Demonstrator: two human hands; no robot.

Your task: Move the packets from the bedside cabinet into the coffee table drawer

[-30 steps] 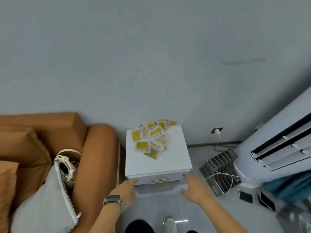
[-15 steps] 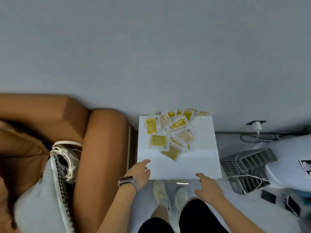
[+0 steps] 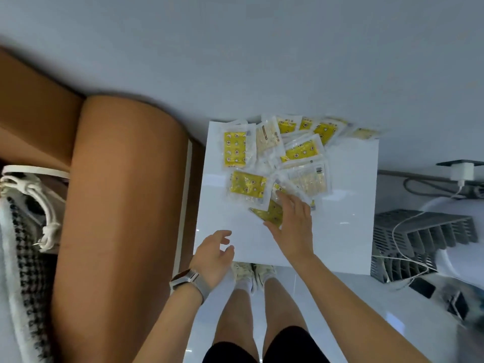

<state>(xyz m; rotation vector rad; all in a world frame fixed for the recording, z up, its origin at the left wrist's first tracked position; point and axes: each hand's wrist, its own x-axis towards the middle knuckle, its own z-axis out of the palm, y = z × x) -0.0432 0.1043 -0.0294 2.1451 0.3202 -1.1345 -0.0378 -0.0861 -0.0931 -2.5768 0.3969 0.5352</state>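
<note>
Our right hand (image 3: 293, 224) lies flat with fingers straight, its tips on the near edge of the packets (image 3: 277, 163); it grips nothing yet. Our left hand (image 3: 213, 254) hovers loosely spread over the near left corner of the bedside cabinet (image 3: 340, 218), holding nothing. The packets sprawl in an overlapping heap across the far half of the cabinet top, some against the wall. We judge it best to sweep them together with both hands before lifting, since the slick wrappers will likely slide apart. The sofa arm (image 3: 123, 205) stands beside the cabinet.
</note>
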